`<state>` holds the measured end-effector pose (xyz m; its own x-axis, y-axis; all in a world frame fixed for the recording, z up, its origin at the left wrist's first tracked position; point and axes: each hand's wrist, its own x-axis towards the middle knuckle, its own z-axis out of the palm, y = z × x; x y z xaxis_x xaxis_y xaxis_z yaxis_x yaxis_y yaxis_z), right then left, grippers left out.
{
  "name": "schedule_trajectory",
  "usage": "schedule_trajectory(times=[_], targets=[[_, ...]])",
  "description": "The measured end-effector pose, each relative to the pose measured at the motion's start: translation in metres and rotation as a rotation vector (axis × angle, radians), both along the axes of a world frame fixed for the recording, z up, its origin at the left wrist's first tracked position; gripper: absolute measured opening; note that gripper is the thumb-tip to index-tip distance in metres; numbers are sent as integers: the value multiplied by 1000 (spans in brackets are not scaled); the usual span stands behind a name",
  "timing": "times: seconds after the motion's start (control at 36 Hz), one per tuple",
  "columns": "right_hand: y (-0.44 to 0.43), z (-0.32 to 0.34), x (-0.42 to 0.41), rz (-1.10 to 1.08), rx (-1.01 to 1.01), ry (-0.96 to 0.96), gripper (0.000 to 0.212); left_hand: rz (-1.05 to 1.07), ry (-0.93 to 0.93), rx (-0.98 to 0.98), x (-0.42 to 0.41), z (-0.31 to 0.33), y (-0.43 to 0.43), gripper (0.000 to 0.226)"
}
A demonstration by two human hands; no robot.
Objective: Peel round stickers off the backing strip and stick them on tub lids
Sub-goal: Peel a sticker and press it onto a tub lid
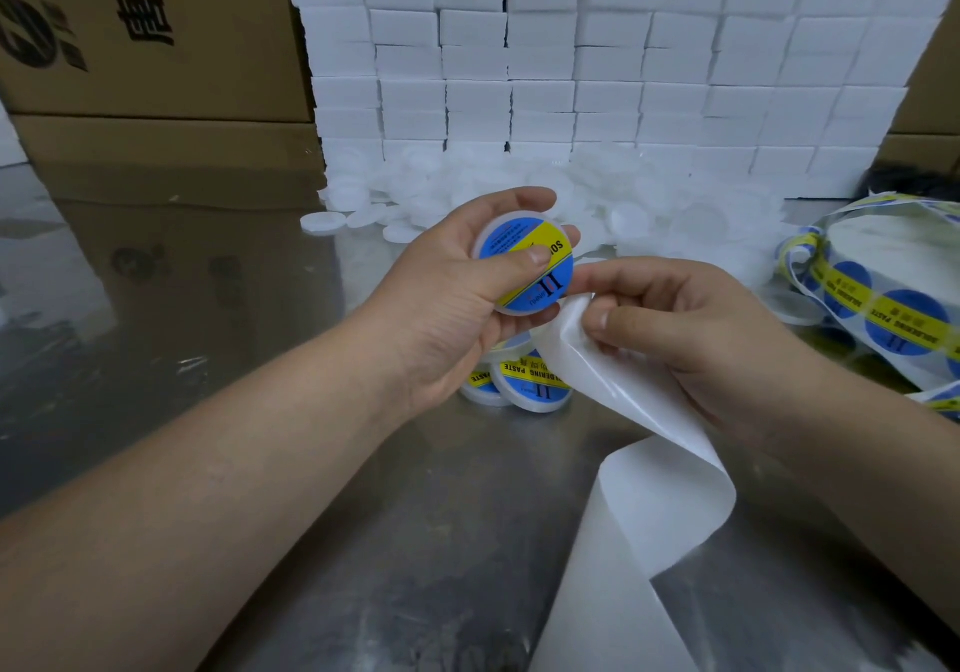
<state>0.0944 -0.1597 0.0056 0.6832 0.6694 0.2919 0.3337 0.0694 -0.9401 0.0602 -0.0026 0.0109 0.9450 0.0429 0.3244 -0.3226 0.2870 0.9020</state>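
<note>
I have the left hand [447,302] curled round one white tub lid [519,312], fingers behind its rim and the thumb [519,258] pressing down across the blue-and-yellow round sticker [551,279] that lies on its face. The right hand [691,328] pinches the bare end of the white backing strip [639,443] between thumb and fingers, just beside the lid's lower edge. The rest of the strip loops down over the steel table [415,515].

The sticker looks seated. I judge the risks now are small but real:
- The thumb covers only the middle band, so an edge left unpressed could lift or trap a bubble.
- The curling strip could brush the lid and catch any raised edge.
- If the right hand drags the strip, the loose coil of unpeeled stickers [883,308] at the right may tangle or slide.

Setting this lid on the labelled lids [530,385] under my left hand could topple them. The heap of bare lids [467,188] lies beyond.
</note>
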Motion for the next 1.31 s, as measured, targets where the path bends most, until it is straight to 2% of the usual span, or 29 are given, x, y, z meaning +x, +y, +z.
schedule_trajectory(times=[0.28, 0.44, 0.53, 0.61, 0.67, 0.75, 0.81, 0.92, 1.03, 1.11, 1.22, 1.31], targets=[[0, 0, 0, -9, -3, 26, 25, 28, 2, 35, -1, 0, -1, 30], [1, 0, 0, -58, -28, 4, 24, 140, -53, 163, -5, 0, -4, 32], [2, -1, 1, -134, -46, -15, 31, 266, -144, 270, -7, 0, -7, 33], [3, 0, 0, -198, -94, -48, 28, 357, -184, 315, -8, -1, -11, 32], [2, -1, 3, -291, -125, -97, 22, 409, -187, 258, -8, 1, -11, 31], [-1, -2, 10, -472, -150, -130, 33, 520, -189, 184, -6, 9, -2, 29], [-1, -1, 11, -507, -116, -98, 35, 506, -153, 197, -8, 11, -2, 25], [-1, -1, 7, -443, -76, -172, 43, 373, -69, 433, -13, 0, -16, 15], [1, 1, -3, -331, -121, -302, 31, 357, -100, 541, -16, -6, -20, 16], [3, 0, -4, -346, -151, -395, 26, 388, -134, 606, -16, -7, -20, 20], [6, -2, -5, -360, -165, -464, 47, 418, -176, 667, -14, -8, -19, 23], [7, -2, -5, -346, -169, -440, 50, 466, -206, 723, -13, -8, -18, 25]])
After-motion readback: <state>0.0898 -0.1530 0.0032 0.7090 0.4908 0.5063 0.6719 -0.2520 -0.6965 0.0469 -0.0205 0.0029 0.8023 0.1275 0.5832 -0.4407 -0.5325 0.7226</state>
